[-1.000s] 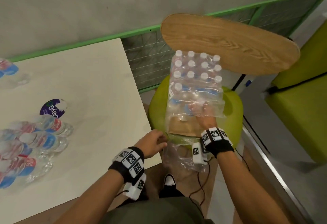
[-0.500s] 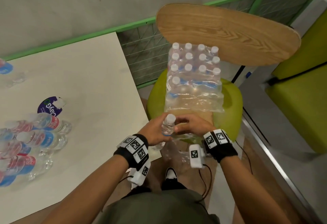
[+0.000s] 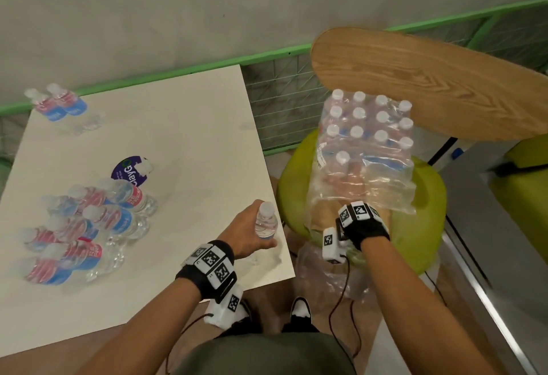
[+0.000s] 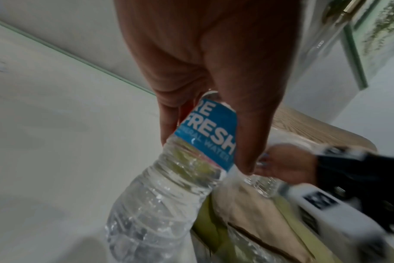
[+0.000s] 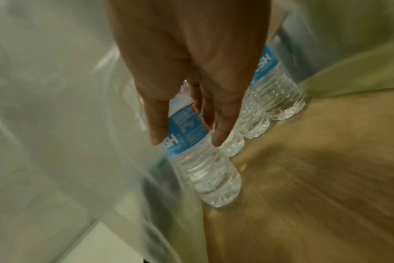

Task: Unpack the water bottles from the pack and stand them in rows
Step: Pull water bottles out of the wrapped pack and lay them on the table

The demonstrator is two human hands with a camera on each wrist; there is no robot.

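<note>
My left hand (image 3: 250,236) grips a clear water bottle (image 3: 266,222) upright by its blue label (image 4: 210,137), just above the right edge of the white table (image 3: 178,137). The shrink-wrapped pack (image 3: 364,143) of white-capped bottles stands on a green chair seat (image 3: 427,226), its near end torn open. My right hand (image 5: 184,140) reaches inside the wrap, with thumb and fingers around the label of the nearest bottle (image 5: 205,172), which stands on the pack's cardboard base (image 5: 315,169). In the head view the plastic hides that hand beyond its wristband (image 3: 358,217).
Several unpacked bottles (image 3: 89,226) stand grouped at the table's left, and two more (image 3: 59,104) at its far left corner. A purple sticker (image 3: 132,171) lies on the table. The chair's wooden backrest (image 3: 430,84) rises behind the pack. Loose wrap (image 3: 326,274) hangs off the seat.
My left hand took the bottle from the right hand and carried it left over the table edge. My right hand went back into the open pack and closed around another bottle.
</note>
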